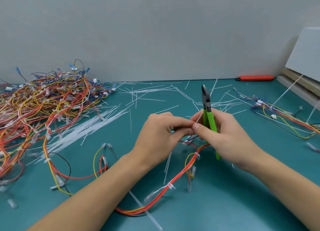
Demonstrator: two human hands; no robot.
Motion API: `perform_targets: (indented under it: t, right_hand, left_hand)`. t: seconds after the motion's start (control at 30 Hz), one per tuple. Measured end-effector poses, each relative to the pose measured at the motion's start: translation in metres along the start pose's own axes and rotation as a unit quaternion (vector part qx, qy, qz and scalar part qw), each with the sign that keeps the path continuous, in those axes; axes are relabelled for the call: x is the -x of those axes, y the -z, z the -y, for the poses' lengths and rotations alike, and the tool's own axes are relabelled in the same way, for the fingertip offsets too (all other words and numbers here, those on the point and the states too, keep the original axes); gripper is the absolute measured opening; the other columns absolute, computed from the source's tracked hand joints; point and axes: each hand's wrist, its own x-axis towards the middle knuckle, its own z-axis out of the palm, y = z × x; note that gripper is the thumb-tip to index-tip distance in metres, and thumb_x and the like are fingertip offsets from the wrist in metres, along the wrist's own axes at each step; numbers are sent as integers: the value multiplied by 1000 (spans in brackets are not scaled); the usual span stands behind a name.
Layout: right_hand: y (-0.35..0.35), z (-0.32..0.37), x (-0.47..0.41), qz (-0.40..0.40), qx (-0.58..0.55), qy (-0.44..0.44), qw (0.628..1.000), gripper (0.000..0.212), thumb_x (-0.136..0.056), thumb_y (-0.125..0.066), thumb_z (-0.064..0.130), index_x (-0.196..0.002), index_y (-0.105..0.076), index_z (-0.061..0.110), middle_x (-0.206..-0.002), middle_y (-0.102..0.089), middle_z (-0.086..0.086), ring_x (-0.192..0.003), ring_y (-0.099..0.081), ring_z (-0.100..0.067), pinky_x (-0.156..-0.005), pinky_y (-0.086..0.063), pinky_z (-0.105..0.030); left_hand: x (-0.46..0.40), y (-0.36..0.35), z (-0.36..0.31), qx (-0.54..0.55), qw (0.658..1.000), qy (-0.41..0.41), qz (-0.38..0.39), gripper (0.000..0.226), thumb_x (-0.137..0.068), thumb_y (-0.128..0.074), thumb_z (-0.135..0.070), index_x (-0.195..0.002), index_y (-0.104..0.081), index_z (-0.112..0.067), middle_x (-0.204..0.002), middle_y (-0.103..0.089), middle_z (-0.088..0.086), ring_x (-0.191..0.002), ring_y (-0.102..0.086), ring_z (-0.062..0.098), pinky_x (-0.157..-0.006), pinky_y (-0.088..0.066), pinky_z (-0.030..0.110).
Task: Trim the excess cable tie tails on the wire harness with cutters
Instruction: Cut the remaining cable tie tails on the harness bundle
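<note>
My left hand (161, 135) pinches a wire harness (180, 173) of red, orange and yellow wires at the table's middle. My right hand (223, 137) meets it fingertip to fingertip and holds green-handled cutters (207, 113), jaws pointing up and away, apparently closed. A thin white cable tie tail (199, 117) sticks up between the two thumbs. Lower on the harness, white cable ties (170, 185) wrap the bundle, one at the bend (197, 154). The spot where the fingers grip the wires is hidden.
A big heap of harnesses (43, 106) fills the left side. Loose white ties (83, 130) and cut tails (155, 93) litter the teal mat. More harnesses (280, 116) lie at the right, a red tool (254, 78) by the wall, boards (301, 85) at far right.
</note>
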Motion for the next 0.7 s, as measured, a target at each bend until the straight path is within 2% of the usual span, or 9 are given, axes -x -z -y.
perform_targets:
  t: [0.1,0.2,0.3,0.37,0.47,0.53,0.57,0.63,0.7]
  right_hand:
    - [-4,-1,0,-17,12,11,1000,5,-88,-64,27,-90,-68,26,-75,-66,8,-71,-60,-11,-70,-47,-23]
    - [-7,-2,1,-30,17,11,999,3,-88,-63,28,-86,-66,29,-73,-65,8,-70,-59,-13,-71,-47,-29]
    - [-9,-1,1,-37,7,8,999,3,-87,-64,28,-86,-66,28,-75,-65,0,-72,-60,-22,-72,-50,-39]
    - [-9,-1,0,-66,-15,-8,998,2,-87,-65,28,-86,-66,27,-77,-68,-8,-73,-61,-31,-68,-52,-39]
    - [-9,-6,-3,-120,-78,-53,988,7,-93,-70,16,-88,-69,21,-75,-69,-3,-67,-65,-18,-57,-47,-22]
    - [-7,-5,-4,-142,-122,-76,979,7,-96,-67,7,-91,-68,12,-77,-71,-4,-66,-66,-16,-53,-47,-24]
    - [-6,-4,-4,-149,-144,-82,975,6,-97,-67,6,-92,-68,10,-78,-71,-5,-66,-66,-16,-52,-47,-26]
    - [-6,-3,-5,-161,-168,-82,969,5,-98,-65,5,-94,-67,8,-82,-73,-5,-69,-69,-16,-53,-51,-28]
    - [-8,-1,-4,-172,-178,-71,966,2,-98,-65,5,-97,-67,6,-84,-74,-5,-72,-72,-14,-55,-54,-27]
  left_hand:
    - [-1,2,0,-2,1000,20,3,13,-81,-86,-26,-92,-83,-33,-68,-66,-20,-71,-63,12,-64,-45,20]
    - [0,3,2,-3,999,32,4,10,-79,-87,-26,-87,-83,-30,-73,-69,-18,-76,-64,9,-66,-44,17]
    - [0,5,0,-38,999,23,-18,14,-77,-88,-29,-88,-81,-25,-82,-70,-17,-87,-62,10,-76,-49,31]
    - [-3,6,-5,-108,992,-22,-56,19,-77,-88,-33,-90,-78,-22,-86,-69,-14,-90,-58,16,-80,-48,38]
    - [-4,6,-11,-128,986,-75,-81,12,-82,-86,-29,-85,-78,-21,-82,-65,-10,-80,-55,12,-70,-46,36]
    - [0,6,-15,-124,986,-95,-60,10,-87,-82,-33,-83,-78,-25,-75,-67,-12,-67,-53,1,-59,-46,30]
    - [3,4,-17,-137,984,-102,-49,11,-89,-79,-36,-83,-79,-27,-71,-69,-12,-62,-55,1,-54,-47,30]
    - [6,0,-22,-158,982,-97,-30,18,-93,-71,-42,-83,-79,-30,-65,-70,-10,-54,-59,9,-50,-48,33]
    - [7,-4,-25,-147,988,-41,-2,25,-97,-60,-48,-91,-77,-32,-67,-70,-11,-49,-49,14,-50,-47,34]
